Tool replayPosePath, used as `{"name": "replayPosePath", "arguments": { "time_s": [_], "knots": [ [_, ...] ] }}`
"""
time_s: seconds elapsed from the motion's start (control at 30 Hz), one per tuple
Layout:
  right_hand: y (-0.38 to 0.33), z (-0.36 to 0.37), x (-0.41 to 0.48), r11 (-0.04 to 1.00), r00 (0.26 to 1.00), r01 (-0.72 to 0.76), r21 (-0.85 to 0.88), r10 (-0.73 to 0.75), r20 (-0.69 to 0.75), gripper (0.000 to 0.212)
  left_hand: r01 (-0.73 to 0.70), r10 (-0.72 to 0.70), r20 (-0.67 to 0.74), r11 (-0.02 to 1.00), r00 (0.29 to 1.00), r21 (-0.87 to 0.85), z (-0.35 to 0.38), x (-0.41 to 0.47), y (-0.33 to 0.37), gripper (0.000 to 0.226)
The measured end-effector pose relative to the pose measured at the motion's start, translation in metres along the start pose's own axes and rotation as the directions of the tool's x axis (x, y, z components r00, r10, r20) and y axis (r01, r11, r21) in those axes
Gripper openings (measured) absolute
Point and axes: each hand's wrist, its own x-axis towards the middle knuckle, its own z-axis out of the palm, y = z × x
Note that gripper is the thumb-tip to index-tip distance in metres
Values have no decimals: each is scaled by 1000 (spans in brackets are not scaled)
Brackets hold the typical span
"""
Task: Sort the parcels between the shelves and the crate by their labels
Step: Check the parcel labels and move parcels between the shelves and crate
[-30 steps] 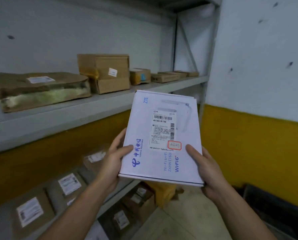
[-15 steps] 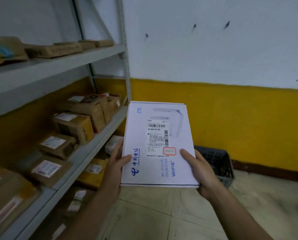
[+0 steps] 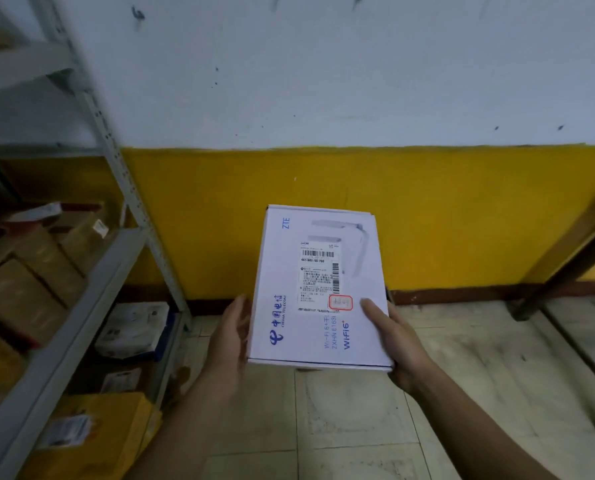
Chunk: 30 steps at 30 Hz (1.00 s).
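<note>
Presently: white parcel (image 3: 320,289) held level between both hands, just right of the shelves (image 3: 92,282).
Right hand (image 3: 398,344) fingers clamp the near right corner, thumb on top beside the label (image 3: 320,271). Left hand (image 3: 232,341) cups the near left edge, its fingers hidden beneath. Judged light, rigid card with smooth, slippery faces, so best held by opposite edges, without pressing the lid.
</note>
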Motion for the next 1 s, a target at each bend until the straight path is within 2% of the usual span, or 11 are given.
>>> {"name": "replayPosePath", "arguments": {
  "time_s": [0.07,0.17,0.23,0.3,0.4,0.47,0.6,0.7,0.77,0.9,1.0],
  "knots": [
    [-5,-11,32,1000,998,-14,26,15,-55,44,105,-108,-78,994,991,-37,7,37,-8,44],
    [-12,-27,73,997,996,-12,73,19,-90,44,204,-196,-67,968,978,144,25,66,-33,32],
    [-18,-36,99,995,994,0,95,10,-107,43,229,-241,28,948,970,222,49,78,-46,44],
    [-20,-47,129,995,993,3,100,9,-121,44,254,-290,143,941,946,226,83,93,-54,53],
    [-23,-63,174,994,988,-5,113,22,-155,45,226,-260,256,962,931,155,132,121,-54,37],
    [-28,-76,213,991,986,-32,129,53,-161,41,182,-199,264,979,944,87,162,150,-57,34],
    [-30,-85,259,990,986,-46,136,67,-153,43,175,-162,158,982,974,-75,198,189,-60,50],
    [-25,-87,286,987,993,-64,149,78,-92,54,126,-127,-1,986,992,-111,212,220,-64,53],
    [-17,-89,303,982,991,-97,164,112,-80,53,121,-133,-89,984,987,-129,214,242,-64,58],
    [-10,-102,334,977,976,-198,85,204,-79,56,158,-178,-159,979,971,-129,202,283,-67,43],
    [-22,-115,358,975,959,-220,19,220,-179,74,206,-216,-123,974,969,-91,187,314,-61,32]
  ]
}}
